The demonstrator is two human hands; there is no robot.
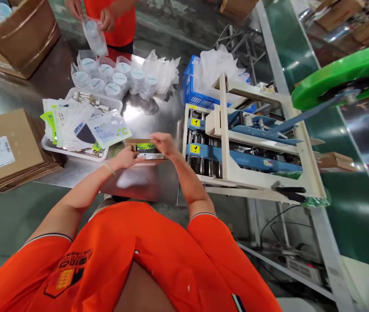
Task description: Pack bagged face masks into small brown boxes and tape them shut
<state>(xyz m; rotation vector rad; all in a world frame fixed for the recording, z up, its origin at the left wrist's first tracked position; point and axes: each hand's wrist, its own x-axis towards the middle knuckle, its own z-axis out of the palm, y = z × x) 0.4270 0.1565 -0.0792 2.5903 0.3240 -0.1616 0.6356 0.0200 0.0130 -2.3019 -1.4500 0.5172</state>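
A small brown cardboard box point(152, 156) is held just above the steel table, near its front edge. Inside it shows a packet with a bright green printed band point(144, 147). My left hand point(125, 157) is closed around the box's left end. At the far right corner, my right hand point(164, 144) pinches the box's edge. Close by on the left, a white plastic basket point(73, 152) is heaped with flat printed packets point(108, 128), some white and some green.
Behind stand several clear bags of round white items point(112, 89). Flattened cartons point(5, 147) are stacked left, below an open carton point(18, 39). A roller taping machine point(236, 154) and a blue crate point(189, 82) stand right. Opposite, a co-worker's hands point(106, 19) hold a bag.
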